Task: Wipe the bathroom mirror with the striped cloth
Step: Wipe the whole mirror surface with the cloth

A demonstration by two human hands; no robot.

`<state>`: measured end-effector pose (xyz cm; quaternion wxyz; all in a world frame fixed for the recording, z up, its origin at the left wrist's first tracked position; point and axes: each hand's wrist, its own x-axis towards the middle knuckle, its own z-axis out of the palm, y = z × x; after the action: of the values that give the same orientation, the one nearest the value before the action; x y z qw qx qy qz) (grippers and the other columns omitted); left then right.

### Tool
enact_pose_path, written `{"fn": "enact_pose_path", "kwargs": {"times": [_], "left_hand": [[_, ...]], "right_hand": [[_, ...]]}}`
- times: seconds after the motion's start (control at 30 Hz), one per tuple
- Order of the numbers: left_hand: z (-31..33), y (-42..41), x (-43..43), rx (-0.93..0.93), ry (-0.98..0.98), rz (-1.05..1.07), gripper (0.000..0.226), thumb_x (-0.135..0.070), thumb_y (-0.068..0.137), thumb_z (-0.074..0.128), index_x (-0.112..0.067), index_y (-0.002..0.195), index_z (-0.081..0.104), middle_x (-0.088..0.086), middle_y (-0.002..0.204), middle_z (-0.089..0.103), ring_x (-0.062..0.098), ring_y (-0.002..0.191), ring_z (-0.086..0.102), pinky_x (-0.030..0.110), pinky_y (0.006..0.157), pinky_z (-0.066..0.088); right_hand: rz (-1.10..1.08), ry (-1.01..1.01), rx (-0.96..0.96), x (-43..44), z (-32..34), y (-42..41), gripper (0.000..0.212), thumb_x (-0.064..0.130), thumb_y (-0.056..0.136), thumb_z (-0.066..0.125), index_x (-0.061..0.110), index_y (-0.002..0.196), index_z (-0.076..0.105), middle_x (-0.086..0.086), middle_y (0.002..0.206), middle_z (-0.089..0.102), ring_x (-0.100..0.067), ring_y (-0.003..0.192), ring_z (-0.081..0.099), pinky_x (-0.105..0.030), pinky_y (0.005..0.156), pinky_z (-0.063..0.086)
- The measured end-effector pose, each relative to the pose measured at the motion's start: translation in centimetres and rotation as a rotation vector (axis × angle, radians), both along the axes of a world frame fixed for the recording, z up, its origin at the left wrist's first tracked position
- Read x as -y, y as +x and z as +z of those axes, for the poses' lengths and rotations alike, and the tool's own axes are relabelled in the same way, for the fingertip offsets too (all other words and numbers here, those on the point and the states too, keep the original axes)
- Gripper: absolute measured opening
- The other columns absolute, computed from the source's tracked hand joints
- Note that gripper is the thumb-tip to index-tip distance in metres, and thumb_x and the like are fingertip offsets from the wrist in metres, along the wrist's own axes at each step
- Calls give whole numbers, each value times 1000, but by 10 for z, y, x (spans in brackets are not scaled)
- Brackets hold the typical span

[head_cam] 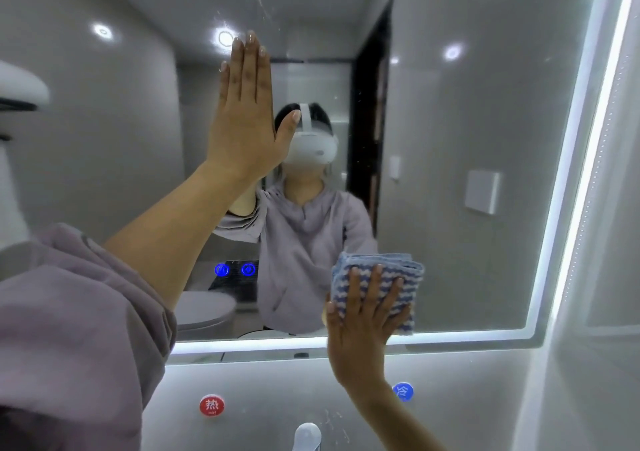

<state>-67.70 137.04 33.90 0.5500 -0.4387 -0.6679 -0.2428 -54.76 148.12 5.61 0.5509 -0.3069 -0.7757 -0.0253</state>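
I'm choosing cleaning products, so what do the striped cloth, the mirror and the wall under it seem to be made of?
The striped cloth looks like soft, looped microfibre or terry: fuzzy blue and white ridges, folded thick under the right hand. The mirror is polished glass, with sharp reflections, streaks near the top and a lit frosted border. The wall looks like glossy grey tile or stone, faintly reflective; which one is unclear.

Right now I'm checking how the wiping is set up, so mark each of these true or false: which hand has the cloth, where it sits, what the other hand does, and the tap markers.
1. The right hand presses the striped cloth on the mirror. True.
2. The cloth is near the mirror's top edge. False: it is near the lit bottom edge.
3. The left hand lies flat, fingers up. True.
4. The red marker is right of the blue marker. False: it is left.
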Motion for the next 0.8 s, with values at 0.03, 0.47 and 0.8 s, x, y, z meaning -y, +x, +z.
{"fn": "enact_pose_path", "kwargs": {"times": [0.03, 0.47, 0.8], "left_hand": [[0, 0, 0, -1, 1, -3, 78, -48, 97, 24, 5, 149, -1, 23, 158, -4, 36, 147, -6, 43, 121, -2], [0, -3, -2, -13, 9, -4, 78, -48, 98, 25, 5, 149, 0, 23, 158, -3, 36, 147, -5, 43, 121, -1], [0, -3, -1, -21, 12, -1, 80, -52, 96, 20, 6, 148, 0, 24, 158, -2, 37, 147, -4, 42, 121, -3]], "right_hand": [[4, 17, 24, 7, -1, -6, 66, 45, 98, 23, 18, 153, -2, -12, 160, -10, -47, 143, 1, -65, 112, 2], [58, 77, 156, 60, -6, -48, 54, 43, 101, 16, 27, 153, 15, -3, 161, 2, -37, 145, 7, -58, 115, 1], [70, 152, 105, 15, -17, -10, 50, 38, 103, 17, 33, 152, 10, 5, 162, 0, -26, 148, 1, -54, 116, 0]]}}
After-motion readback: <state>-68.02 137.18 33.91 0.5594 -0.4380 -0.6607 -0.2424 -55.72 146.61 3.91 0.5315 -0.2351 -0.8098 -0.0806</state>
